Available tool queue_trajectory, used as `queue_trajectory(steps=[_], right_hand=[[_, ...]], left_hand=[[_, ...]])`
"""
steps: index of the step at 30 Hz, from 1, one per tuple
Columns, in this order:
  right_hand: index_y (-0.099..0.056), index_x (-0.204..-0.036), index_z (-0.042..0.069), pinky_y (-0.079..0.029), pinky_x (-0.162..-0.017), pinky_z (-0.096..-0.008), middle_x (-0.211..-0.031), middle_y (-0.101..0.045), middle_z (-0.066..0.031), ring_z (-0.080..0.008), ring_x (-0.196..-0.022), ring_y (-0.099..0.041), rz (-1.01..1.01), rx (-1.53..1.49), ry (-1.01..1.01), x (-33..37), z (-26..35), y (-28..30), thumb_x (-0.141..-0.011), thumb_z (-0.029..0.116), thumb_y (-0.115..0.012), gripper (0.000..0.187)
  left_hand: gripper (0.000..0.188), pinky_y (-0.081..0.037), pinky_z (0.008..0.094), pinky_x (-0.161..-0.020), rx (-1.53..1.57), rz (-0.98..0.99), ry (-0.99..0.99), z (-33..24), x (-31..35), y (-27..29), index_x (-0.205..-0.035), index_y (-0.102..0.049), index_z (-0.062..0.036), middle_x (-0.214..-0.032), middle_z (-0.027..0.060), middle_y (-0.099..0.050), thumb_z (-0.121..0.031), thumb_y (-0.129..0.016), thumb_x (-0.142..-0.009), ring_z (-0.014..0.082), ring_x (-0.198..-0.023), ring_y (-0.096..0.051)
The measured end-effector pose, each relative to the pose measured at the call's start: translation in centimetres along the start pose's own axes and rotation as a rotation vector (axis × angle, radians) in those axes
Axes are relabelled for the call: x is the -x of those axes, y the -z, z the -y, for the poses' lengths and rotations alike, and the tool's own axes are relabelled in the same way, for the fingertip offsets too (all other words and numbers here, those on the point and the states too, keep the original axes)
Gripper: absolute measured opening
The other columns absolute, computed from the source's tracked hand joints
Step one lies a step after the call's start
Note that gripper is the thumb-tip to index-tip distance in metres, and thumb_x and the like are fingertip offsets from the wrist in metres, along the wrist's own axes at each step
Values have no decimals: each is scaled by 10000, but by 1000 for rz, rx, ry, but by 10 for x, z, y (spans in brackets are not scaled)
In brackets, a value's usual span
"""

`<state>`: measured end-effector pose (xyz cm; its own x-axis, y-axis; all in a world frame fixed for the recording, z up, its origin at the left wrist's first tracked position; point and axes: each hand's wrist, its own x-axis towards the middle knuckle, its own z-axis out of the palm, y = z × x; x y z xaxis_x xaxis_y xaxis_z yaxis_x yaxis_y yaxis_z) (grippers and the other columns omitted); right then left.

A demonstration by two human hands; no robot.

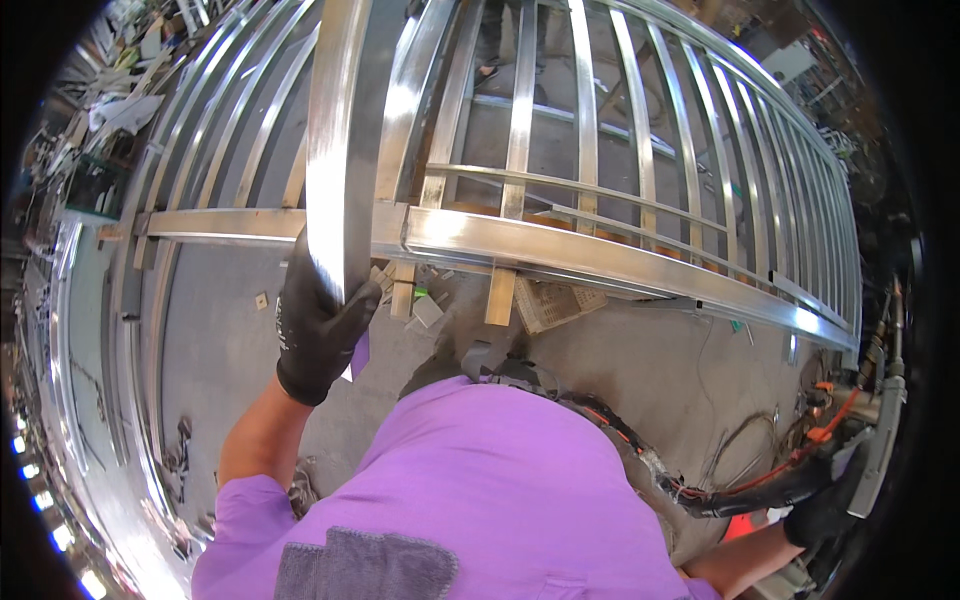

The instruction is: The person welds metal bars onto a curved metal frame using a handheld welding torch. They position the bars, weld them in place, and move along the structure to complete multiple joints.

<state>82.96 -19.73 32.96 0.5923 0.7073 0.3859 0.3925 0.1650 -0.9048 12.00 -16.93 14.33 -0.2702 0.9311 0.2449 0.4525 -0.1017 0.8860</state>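
Our left hand (318, 325), in a black glove, is wrapped tight around the lower end of a long steel bar (335, 150). The bar runs up and away from that grip, across the shiny steel gate frame (600, 262) lying flat just beyond our knuckles. Our right hand (825, 510), also gloved, sits far off to the right and low, closed on a black cable bundle (740, 492) with orange wires; how firmly it holds there we cannot tell, since the rim of the view cuts it off.

We see 2 risks from here. The bar is long and held only at 1 end by 1 hand, so its far end may swing or sag and knock the frame's thin uprights (585, 120). The glove could also slip on the polished metal, letting the bar slide down toward the scraps on the concrete floor (220, 330) below our grip. The cable trailing from our right could snag as we shift.
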Motion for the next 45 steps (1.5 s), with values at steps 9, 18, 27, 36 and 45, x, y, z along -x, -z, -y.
queue_trajectory(steps=[9, 18, 27, 36, 45], right_hand=[[-626, -1396, -27, -592, -676, -289, -1174, -725, -172, -160, -808, -696, 371, -70, -67, -23, -72, -136, -1128, 160, -623, 327], [-664, -1213, 13, -520, -540, -266, -729, -664, -46, -133, -592, -654, 514, -54, -205, -45, -92, -175, -1095, 285, -710, 301], [-639, -1235, 5, -572, -512, -310, -934, -683, -74, -136, -616, -677, 585, -205, -242, -44, -96, -186, -1085, 209, -698, 260], [-646, -1229, -6, -564, -551, -304, -890, -694, -75, -144, -630, -681, 577, -152, -269, -30, -98, -177, -1078, 187, -700, 251], [-660, -1216, -3, -528, -594, -282, -759, -684, -41, -123, -641, -661, 500, -102, -295, -23, -102, -157, -1082, 233, -712, 276]], left_hand=[[578, -518, 353, -850, -77, -105, 240, -46, 45, -34, -1435, -529, 0, -1089, 81, -622, -130, -771, -927, 174, -927, -582], [810, -462, 293, -704, -111, -151, 392, -71, 96, -65, -1568, -471, 36, -989, 34, -602, -200, -813, -874, 108, -771, -479], [875, -506, 391, -1120, -8, 8, 473, -74, 100, -67, -1624, -394, 74, -1429, 211, -621, -196, -826, -913, 252, -1297, -626], [856, -549, 351, -1020, 127, 158, 561, -68, 42, -85, -1629, -402, 68, -1351, 161, -650, -170, -809, -914, 207, -1181, -649], [819, -547, 366, -1017, 74, 344, 540, -40, -14, -107, -1583, -462, 73, -1317, 167, -667, -206, -834, -908, 224, -1162, -652]])
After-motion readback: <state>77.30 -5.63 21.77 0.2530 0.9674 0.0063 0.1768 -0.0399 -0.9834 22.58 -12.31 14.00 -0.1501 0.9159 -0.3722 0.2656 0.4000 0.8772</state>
